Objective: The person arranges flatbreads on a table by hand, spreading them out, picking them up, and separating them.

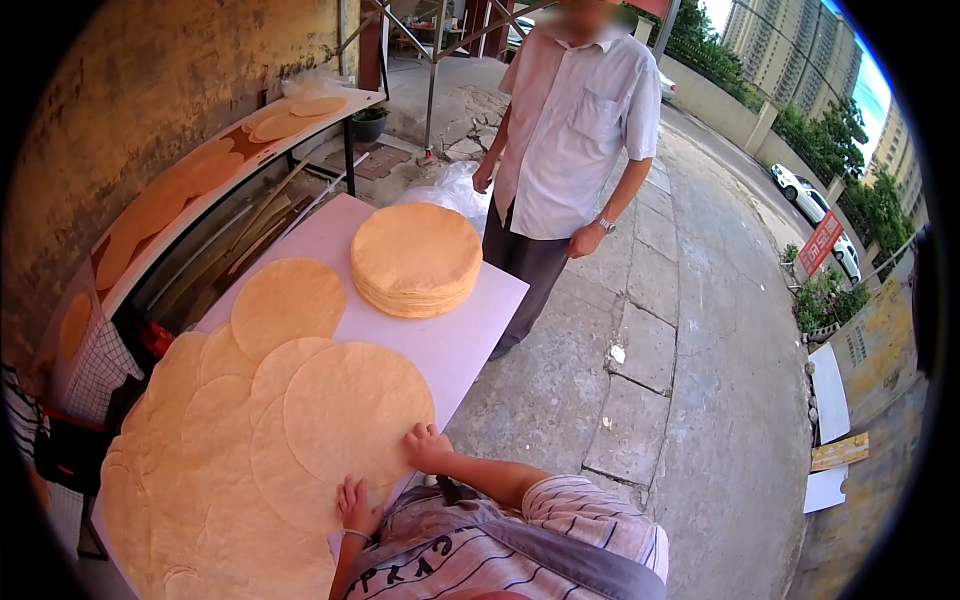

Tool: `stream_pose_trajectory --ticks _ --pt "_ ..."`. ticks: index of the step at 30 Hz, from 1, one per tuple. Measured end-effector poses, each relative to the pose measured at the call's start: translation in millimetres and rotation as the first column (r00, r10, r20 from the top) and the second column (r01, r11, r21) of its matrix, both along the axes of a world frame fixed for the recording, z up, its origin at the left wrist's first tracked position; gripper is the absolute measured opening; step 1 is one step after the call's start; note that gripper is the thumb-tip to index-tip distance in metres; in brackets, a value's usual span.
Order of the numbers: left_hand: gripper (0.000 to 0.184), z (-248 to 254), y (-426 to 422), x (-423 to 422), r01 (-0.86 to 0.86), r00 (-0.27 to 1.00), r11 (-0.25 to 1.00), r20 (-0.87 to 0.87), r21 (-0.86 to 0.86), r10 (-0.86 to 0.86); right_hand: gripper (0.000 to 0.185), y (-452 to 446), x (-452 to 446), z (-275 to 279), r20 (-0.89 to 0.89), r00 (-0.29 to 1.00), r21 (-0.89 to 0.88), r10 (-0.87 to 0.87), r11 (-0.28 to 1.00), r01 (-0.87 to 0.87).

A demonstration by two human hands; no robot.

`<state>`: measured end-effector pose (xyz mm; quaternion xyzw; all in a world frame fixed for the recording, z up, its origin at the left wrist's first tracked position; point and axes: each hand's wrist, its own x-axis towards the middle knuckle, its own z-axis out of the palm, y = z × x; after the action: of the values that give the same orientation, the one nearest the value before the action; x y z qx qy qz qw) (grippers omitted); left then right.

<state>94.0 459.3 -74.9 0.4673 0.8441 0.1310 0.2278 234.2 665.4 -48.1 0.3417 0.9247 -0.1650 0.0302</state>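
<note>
Thin round flatbreads (200,480) overlap in a wide spread over the near and left parts of the pale table (497,300). My right hand (427,447) has its fingers curled at the right edge of the top round flatbread (360,405). Lower down, my left hand (358,505) lies with its fingers apart on the edge of a flatbread beneath that one. A neat stack of round flatbreads (416,258) stands at the far end of the table, and a single round (288,308) lies to its left.
Beyond the table's far corner stands a person in a white shirt (580,120), arms down. More flatbreads (180,195) lie on a long board along the wall at left. Clear plastic (450,195) is behind the table. Paving (720,380) stretches to the right.
</note>
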Motion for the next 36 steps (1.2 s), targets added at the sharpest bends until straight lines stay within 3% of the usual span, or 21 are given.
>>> stream_pose_trajectory --ticks 36 --pt "0.073 1.2 0.2 0.6 -0.001 1.0 1.0 -0.007 -0.012 0.001 0.043 0.2 1.5 5.1 0.016 1.0 -0.026 0.003 1.0 -0.003"
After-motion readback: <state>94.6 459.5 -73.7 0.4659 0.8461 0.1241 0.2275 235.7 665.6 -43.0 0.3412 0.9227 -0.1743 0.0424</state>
